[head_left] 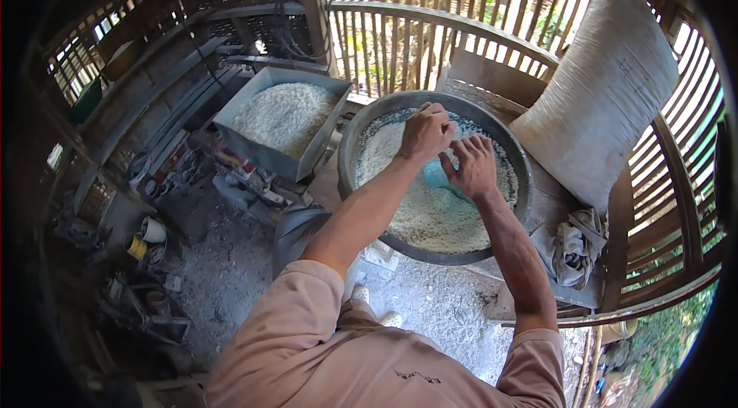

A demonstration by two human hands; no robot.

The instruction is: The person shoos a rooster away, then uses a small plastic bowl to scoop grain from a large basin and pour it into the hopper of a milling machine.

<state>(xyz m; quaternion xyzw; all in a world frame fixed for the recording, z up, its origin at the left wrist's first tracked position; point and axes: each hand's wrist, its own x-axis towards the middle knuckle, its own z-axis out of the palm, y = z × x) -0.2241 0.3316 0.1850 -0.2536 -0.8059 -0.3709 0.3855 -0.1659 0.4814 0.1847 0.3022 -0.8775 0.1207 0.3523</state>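
Observation:
A wide round grey basin (525,185) holds white, crumbly grain-like stuff (430,225), heaped toward its near and left sides. Blue shows through in the middle and along the far inner wall. My left hand (427,134) is over the far middle of the basin, its fingers curled in; whatever they may hold is hidden. Just right of it and a little nearer, my right hand (473,166) hovers with bent fingers, the thumb standing apart from them. Below the hands lies a pale blue patch (440,175), whose kind I cannot make out.
Left of the basin stands a grey rectangular hopper (250,139) heaped with similar white stuff. A large, full whitish sack (603,93) leans at the right against the slatted wall. A crumpled cloth bag (573,250) lies near the basin's right side. Buckets (154,230) stand on the left.

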